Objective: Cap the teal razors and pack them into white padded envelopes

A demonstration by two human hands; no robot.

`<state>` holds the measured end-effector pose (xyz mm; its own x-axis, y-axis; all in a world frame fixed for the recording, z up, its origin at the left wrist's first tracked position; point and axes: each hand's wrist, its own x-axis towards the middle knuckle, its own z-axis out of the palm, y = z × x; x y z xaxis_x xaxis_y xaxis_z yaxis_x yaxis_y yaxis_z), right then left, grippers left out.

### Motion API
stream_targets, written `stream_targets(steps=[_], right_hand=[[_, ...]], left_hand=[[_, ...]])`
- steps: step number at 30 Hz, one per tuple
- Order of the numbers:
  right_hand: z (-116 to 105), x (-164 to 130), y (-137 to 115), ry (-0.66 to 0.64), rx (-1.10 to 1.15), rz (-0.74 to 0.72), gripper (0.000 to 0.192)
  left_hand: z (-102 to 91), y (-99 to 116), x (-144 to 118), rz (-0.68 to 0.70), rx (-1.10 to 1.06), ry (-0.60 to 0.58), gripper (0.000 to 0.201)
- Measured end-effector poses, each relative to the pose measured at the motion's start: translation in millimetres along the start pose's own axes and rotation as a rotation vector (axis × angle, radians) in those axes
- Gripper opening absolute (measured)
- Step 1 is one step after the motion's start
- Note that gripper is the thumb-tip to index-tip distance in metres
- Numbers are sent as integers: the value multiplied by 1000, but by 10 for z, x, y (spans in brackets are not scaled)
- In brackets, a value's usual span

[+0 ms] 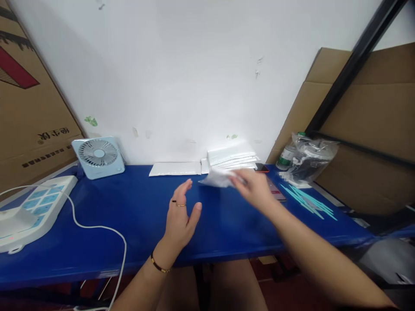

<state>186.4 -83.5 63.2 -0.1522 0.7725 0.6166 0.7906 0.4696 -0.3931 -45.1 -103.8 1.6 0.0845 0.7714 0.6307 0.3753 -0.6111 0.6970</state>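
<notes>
Here, at a blue table (136, 216) set against a white wall, a person's right hand (254, 186) pinches a thin white packet (216, 178), lifted just in front of a stack of white packets (231, 156) at the back edge; motion blur hides how many fingers close on it. The left hand (180, 218) hovers over the middle of the table, palm turned inward, fingers loosely spread and holding nothing, a ring and a bracelet showing. A single flat white envelope (175, 168) lies just left of the stack. A small fan (98, 156) stands at the back left, a white device with pale blue pads (30, 209) and its cord at the far left, while a bundle of teal strips (308, 201) and a clear bag of dark items (308, 162) sit to the right. Judged from the pose, the pull would go best taken flat and low, one packet only, so the rest of the pile stays squared, with the free hand ready to receive it over bare table.
</notes>
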Motion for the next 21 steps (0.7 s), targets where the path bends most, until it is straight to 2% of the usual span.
stream_targets(steps=[2, 4, 6, 9, 12, 14, 16, 17, 19, 20, 21], right_hand=[[-66, 509, 265, 90, 134, 219, 28], [-68, 940, 598, 127, 315, 437, 28], [-26, 1218, 940, 221, 319, 619, 24], [36, 1327, 1348, 282, 152, 753, 27], [58, 1240, 1517, 311, -16, 765, 33], [112, 1184, 1460, 359, -242, 641, 41], [266, 1152, 1269, 325, -448, 379, 44], [390, 1140, 1136, 234, -475, 229, 42], [726, 1110, 839, -128, -427, -105, 38], [924, 1092, 695, -288, -409, -236, 39], [1128, 1075, 565, -395, -414, -317, 43]], left_hand=[[-2, -90, 39, -72, -28, 47, 56], [14, -207, 41, -137, -30, -3, 60], [31, -308, 20, -202, -52, -78, 62], [36, -373, -12, -262, -91, -142, 64], [23, -353, -15, -288, -120, -158, 64], [15, -329, -8, -308, -132, -178, 65], [13, -319, -6, -327, -141, -196, 66], [16, -322, -10, -333, -145, -200, 68], [28, -349, -25, -348, -155, -203, 70], [38, -371, -34, -362, -164, -204, 71], [50, -396, -43, -381, -177, -203, 72]])
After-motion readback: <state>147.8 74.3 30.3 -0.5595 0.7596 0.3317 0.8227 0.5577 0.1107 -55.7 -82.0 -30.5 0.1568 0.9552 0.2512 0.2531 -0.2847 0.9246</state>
